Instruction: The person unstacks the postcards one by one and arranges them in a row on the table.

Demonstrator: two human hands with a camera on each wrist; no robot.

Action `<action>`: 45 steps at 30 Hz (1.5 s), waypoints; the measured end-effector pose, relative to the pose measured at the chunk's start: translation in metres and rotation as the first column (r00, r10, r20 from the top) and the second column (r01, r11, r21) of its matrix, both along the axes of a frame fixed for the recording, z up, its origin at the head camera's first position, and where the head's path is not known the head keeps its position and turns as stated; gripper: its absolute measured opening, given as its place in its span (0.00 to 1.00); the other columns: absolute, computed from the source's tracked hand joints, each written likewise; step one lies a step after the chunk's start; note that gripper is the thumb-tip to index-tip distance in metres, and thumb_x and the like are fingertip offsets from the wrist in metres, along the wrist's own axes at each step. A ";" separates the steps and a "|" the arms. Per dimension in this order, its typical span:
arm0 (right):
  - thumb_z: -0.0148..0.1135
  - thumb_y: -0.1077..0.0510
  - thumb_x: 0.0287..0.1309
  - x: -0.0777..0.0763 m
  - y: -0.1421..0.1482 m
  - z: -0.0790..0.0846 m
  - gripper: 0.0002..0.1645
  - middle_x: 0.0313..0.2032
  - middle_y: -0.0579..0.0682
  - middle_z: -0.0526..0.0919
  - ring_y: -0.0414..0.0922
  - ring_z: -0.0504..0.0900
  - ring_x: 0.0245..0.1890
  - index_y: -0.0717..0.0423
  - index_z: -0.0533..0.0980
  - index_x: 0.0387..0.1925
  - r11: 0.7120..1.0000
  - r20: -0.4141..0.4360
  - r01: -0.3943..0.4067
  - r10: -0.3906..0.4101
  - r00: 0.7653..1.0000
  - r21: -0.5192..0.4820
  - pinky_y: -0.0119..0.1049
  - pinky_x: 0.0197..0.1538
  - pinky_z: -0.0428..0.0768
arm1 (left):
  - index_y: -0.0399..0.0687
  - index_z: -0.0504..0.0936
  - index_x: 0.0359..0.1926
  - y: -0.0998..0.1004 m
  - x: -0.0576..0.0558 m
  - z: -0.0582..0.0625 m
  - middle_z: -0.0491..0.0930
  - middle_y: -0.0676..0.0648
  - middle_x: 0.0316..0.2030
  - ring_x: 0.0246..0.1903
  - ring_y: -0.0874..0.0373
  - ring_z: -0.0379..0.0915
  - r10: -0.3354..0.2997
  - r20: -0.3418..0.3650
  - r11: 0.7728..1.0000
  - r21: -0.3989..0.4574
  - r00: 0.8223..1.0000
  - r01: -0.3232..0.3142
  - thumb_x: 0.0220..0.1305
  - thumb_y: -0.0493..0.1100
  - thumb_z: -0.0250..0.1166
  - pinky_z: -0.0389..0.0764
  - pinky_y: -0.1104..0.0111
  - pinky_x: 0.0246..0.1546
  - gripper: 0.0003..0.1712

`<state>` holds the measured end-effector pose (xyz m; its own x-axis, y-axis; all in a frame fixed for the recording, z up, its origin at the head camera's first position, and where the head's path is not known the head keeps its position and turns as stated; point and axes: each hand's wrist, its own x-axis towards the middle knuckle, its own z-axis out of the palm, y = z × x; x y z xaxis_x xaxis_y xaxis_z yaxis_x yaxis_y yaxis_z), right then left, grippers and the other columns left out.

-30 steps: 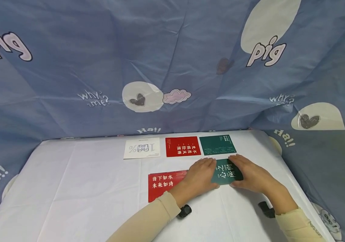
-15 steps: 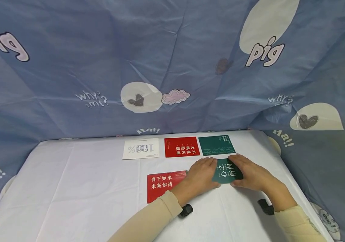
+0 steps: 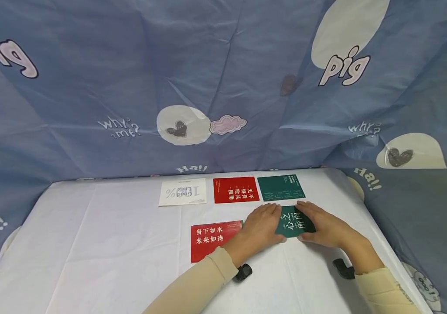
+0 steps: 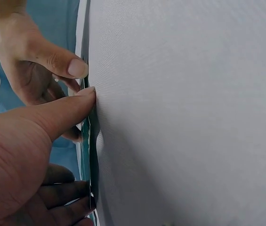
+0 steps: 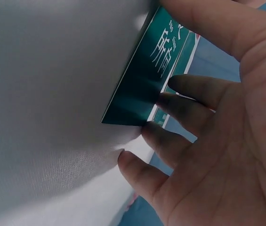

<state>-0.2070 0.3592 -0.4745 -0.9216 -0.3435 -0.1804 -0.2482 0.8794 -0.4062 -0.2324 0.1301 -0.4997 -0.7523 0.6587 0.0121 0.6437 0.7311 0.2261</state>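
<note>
The green 心之所向 card (image 3: 293,221) lies on or just above the white tablecloth (image 3: 117,248), pinched by its near and far edges between thumb and fingers of the left hand (image 3: 260,227) at 9 o'clock and the right hand (image 3: 322,225) at 3. Another green card (image 3: 281,187) sits at 11 o'clock, a red card (image 3: 236,190) at 10.

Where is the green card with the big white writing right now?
In the head view, the green card is right of centre, between the left hand and right hand, just nearer than the other green card in the far row.
</note>
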 end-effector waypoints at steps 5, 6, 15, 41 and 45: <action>0.80 0.50 0.55 0.000 0.001 -0.001 0.54 0.76 0.68 0.61 0.68 0.59 0.76 0.66 0.63 0.76 1.000 0.001 0.010 -0.010 1.000 -0.017 0.67 0.72 0.63 | 0.41 0.69 0.76 0.001 -0.001 0.001 0.71 0.46 0.72 0.73 0.53 0.64 0.001 0.006 1.000 -0.003 1.000 -0.001 0.62 0.64 0.74 0.60 0.64 0.76 0.51; 0.80 0.50 0.55 0.000 0.002 -0.002 0.54 0.76 0.68 0.62 0.68 0.58 0.76 0.66 0.63 0.76 1.000 0.000 0.012 -0.012 1.000 -0.020 0.67 0.72 0.63 | 0.41 0.69 0.76 0.002 -0.001 0.001 0.72 0.45 0.72 0.73 0.52 0.64 0.001 0.006 1.000 -0.001 1.000 -0.001 0.62 0.64 0.74 0.60 0.64 0.76 0.51; 0.81 0.50 0.54 0.002 0.003 -0.006 0.54 0.76 0.66 0.63 0.67 0.58 0.76 0.66 0.65 0.75 0.999 -0.033 0.024 -0.026 0.999 -0.040 0.67 0.72 0.63 | 0.41 0.68 0.76 0.001 0.000 -0.001 0.70 0.46 0.73 0.74 0.53 0.63 -0.016 -0.038 1.000 0.003 0.999 0.016 0.61 0.65 0.74 0.60 0.64 0.76 0.52; 0.72 0.26 0.55 0.007 -0.027 0.011 0.64 0.77 0.61 0.63 0.61 0.61 0.77 0.59 0.61 0.79 0.999 -0.185 -0.002 -0.005 0.983 -0.037 0.64 0.71 0.67 | 0.40 0.65 0.78 -0.058 0.002 0.019 0.67 0.44 0.75 0.76 0.50 0.61 0.035 0.061 0.997 0.066 0.998 -0.039 0.60 0.68 0.73 0.65 0.55 0.74 0.56; 0.71 0.25 0.54 0.008 -0.035 0.015 0.64 0.78 0.59 0.63 0.60 0.59 0.78 0.59 0.61 0.79 0.999 -0.192 -0.012 0.005 0.981 -0.035 0.64 0.71 0.66 | 0.40 0.65 0.78 -0.070 0.005 0.023 0.67 0.44 0.76 0.75 0.49 0.61 0.050 0.074 0.996 0.074 0.996 -0.056 0.60 0.68 0.74 0.65 0.55 0.74 0.57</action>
